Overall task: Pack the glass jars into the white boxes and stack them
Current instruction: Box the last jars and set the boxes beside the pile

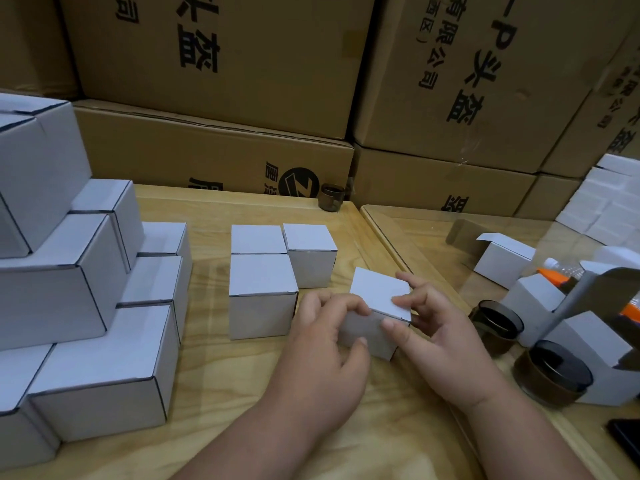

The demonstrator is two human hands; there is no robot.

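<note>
Two hands hold a white box (375, 308) on a table (214, 372).
Left hand (325, 344) and right hand (440, 337) curl fingers around it, thumbs on its front.

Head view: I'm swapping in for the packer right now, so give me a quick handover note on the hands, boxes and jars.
Left hand and right hand both grip one white box on the table, fingers at its lid edge, lid nearly shut.
Done: three closed boxes stand behind it; a tall stack of closed boxes stands at left.
Left: finish closing this box and stack it. Two glass jars wait at right beside open boxes; another jar sits at the back edge.
</note>
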